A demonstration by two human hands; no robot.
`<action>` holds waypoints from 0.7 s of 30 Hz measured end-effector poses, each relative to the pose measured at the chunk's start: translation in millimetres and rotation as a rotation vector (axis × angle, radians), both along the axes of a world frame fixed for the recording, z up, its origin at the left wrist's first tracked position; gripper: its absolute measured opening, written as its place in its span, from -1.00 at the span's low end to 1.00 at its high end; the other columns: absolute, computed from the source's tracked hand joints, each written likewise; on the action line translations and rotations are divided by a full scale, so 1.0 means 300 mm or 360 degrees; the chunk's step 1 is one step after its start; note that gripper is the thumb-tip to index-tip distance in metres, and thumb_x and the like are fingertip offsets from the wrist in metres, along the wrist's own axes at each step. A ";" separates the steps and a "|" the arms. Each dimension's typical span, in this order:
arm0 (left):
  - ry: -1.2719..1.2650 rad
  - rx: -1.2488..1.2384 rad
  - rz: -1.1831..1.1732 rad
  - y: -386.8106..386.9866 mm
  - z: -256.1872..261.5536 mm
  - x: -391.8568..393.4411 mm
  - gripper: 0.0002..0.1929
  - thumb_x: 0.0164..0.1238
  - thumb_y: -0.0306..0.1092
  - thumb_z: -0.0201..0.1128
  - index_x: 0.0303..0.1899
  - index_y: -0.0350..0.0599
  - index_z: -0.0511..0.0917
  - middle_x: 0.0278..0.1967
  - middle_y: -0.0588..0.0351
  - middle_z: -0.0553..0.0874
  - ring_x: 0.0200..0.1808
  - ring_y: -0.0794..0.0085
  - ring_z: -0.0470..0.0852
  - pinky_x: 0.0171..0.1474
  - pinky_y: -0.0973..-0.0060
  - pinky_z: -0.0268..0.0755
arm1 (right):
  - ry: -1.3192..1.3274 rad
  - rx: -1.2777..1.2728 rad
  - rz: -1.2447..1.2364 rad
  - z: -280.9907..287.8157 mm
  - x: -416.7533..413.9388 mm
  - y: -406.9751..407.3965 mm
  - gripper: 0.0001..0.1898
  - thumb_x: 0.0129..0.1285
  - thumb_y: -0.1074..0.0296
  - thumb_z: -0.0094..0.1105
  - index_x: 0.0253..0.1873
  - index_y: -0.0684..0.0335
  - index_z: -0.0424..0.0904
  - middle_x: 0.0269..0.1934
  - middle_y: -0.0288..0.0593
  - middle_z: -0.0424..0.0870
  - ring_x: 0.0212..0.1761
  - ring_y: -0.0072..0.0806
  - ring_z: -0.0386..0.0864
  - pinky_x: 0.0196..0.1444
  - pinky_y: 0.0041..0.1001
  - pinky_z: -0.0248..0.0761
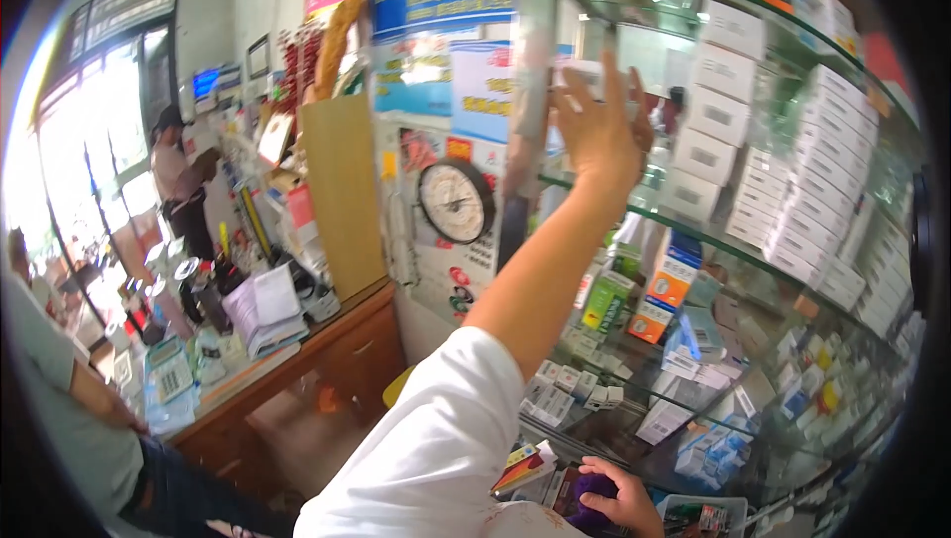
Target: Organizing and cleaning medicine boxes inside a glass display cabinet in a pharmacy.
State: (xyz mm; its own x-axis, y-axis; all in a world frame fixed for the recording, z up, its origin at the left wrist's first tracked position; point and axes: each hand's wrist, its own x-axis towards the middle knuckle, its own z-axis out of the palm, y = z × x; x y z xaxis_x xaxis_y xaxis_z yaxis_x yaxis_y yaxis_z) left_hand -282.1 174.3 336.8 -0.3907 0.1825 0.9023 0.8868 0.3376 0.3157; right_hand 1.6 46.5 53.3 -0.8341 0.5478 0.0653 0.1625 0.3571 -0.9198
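My left hand (603, 125) is raised at the end of a stretched arm in a white sleeve. Its fingers are spread in front of a white box (583, 76) on an upper glass shelf; whether they touch the box is unclear. Right of the hand rises a stack of white cartons (717, 96) on the same glass shelf (743, 241). Low in the view, my right hand (620, 497) curls around a dark purple object (591, 497), partly hidden by the fingers. Beside it are colourful flat boxes (524, 464) and a clear plastic bin (702, 508).
Orange-and-white boxes (665, 289) and green boxes (608, 300) fill lower shelves. A round clock (455, 200) hangs on the wall. Leftward is a wooden counter (356, 337) with a calculator (171, 374) and papers (264, 308). One person (82, 397) stands nearby, another (182, 174) farther back.
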 end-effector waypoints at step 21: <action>-0.0174 0.0116 -0.0357 0.087 0.001 -0.099 -0.11 0.07 -0.36 0.38 0.45 0.26 0.09 0.37 -0.47 0.12 0.14 -0.31 0.53 -0.11 0.28 0.60 | -0.0198 -0.0137 0.0202 0.022 -0.048 -0.033 -0.38 0.21 0.19 0.28 0.32 0.35 0.38 0.15 -0.01 0.58 0.16 -0.30 0.49 0.24 -0.38 0.28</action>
